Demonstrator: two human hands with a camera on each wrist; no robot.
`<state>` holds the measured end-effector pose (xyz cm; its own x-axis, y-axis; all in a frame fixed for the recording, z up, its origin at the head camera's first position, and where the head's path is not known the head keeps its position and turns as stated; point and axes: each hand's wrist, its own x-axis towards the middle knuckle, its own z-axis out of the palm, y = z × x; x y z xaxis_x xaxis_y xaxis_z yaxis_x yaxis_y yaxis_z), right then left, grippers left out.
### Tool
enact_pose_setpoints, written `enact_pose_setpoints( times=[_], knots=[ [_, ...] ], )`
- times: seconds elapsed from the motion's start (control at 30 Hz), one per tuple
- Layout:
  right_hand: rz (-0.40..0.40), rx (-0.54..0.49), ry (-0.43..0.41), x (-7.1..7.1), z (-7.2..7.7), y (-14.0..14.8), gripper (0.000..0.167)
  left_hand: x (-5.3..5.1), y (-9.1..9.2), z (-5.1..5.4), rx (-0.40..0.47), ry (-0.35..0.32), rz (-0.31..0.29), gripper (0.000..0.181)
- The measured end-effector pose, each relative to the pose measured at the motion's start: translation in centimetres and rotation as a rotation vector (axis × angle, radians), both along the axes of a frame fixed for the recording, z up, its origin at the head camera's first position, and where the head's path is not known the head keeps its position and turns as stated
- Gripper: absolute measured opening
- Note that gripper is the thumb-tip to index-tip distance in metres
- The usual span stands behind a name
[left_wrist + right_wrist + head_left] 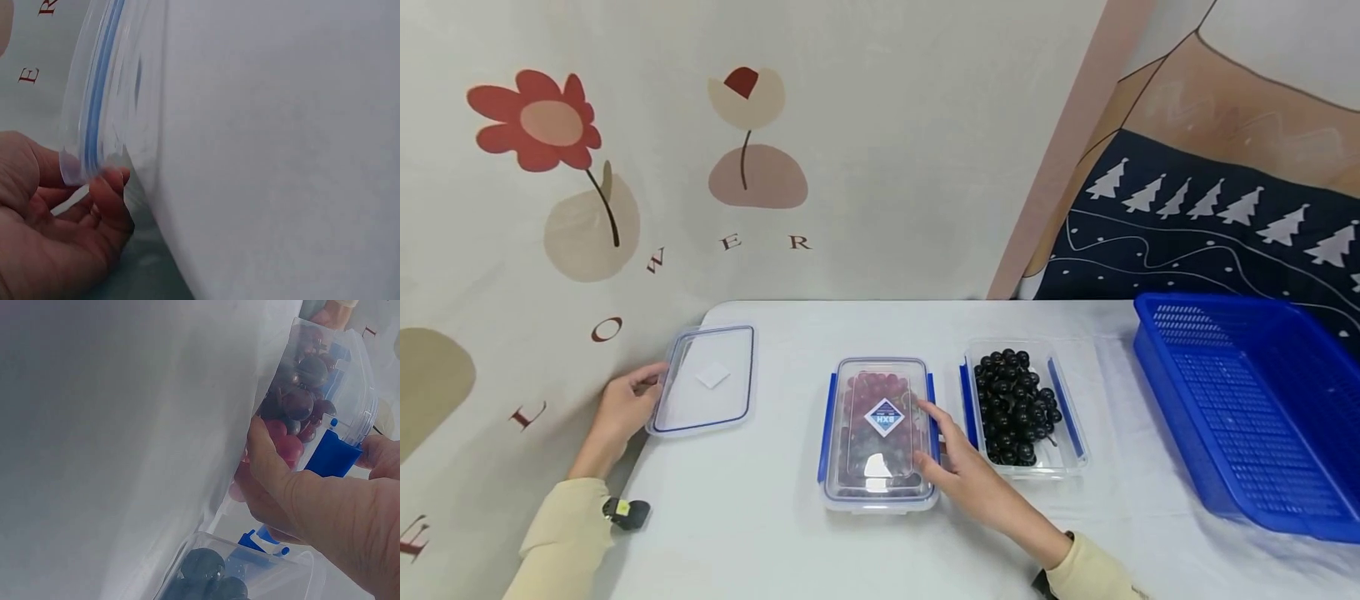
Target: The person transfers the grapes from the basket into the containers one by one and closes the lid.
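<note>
At the table's left edge, my left hand [627,406] pinches the left rim of a clear lid [711,383] with a blue seal. The left wrist view shows the thumb and fingers [111,203] at the lid's corner. A lidded clear box [880,497] with blue side clips stands mid-table; red and dark grapes [297,403] show inside. My right hand [973,483] grips its right side, with digits at the lid edge and low on the wall around the clip [334,455]. To its right, an uncovered box [1067,467] holds black grapes [1015,404].
A blue plastic basket [1213,492] stands at the table's right side. The white tabletop [760,517] meets a wall hanging [880,167] printed with flowers and letters at the back and left.
</note>
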<state>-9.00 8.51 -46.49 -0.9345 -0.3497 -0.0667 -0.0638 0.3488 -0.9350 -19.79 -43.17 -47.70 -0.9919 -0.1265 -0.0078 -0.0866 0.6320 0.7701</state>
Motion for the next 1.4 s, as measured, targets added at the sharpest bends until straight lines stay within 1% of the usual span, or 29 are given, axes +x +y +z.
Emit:
enact_pose_setpoints(
  times=[0.13,0.27,0.4,0.57,0.67,0.73,0.87,1.03,1.23,1.3,1.4],
  knots=[
    [0.007,-0.016,0.001,0.0,-0.1,0.2,0.077,0.7,0.1,0.5,0.041,-0.048,-0.081,0.048],
    [0.012,-0.018,0.000,0.0,-0.1,0.2,0.076,1.5,0.4,0.9,0.063,-0.086,-0.141,0.049],
    [0.000,0.000,-0.007,0.0,0.0,0.1,0.077,2.2,1.0,1.2,0.104,-0.106,-0.167,0.051],
    [-0.006,-0.010,-0.012,0.0,0.0,0.1,0.077,2.8,2.3,2.1,0.138,-0.125,-0.153,0.052],
    [-0.017,-0.021,-0.011,0.1,-0.1,0.1,0.076,3.0,3.3,3.0,0.138,-0.111,-0.148,0.053],
    [-0.031,-0.020,-0.007,0.1,-0.1,0.0,0.076,3.3,4.2,3.7,0.135,-0.095,-0.149,0.053],
    [-0.033,-0.036,0.007,0.2,-0.1,-0.3,0.074,3.8,5.7,5.2,0.142,-0.066,-0.156,0.053],
    [-0.036,-0.026,0.005,0.3,0.1,-0.5,0.073,4.4,7.7,6.6,0.154,-0.019,-0.157,0.052],
    [-0.057,-0.020,0.009,0.5,0.1,-0.5,0.072,4.7,10.3,7.5,0.187,0.057,-0.171,0.048],
    [-0.062,-0.024,0.013,0.5,0.1,-0.5,0.071,4.7,11.1,7.7,0.207,0.073,-0.178,0.047],
    [-0.069,-0.027,0.021,0.5,-0.1,-0.5,0.069,4.8,12.2,8.0,0.230,0.079,-0.195,0.047]
  ],
)
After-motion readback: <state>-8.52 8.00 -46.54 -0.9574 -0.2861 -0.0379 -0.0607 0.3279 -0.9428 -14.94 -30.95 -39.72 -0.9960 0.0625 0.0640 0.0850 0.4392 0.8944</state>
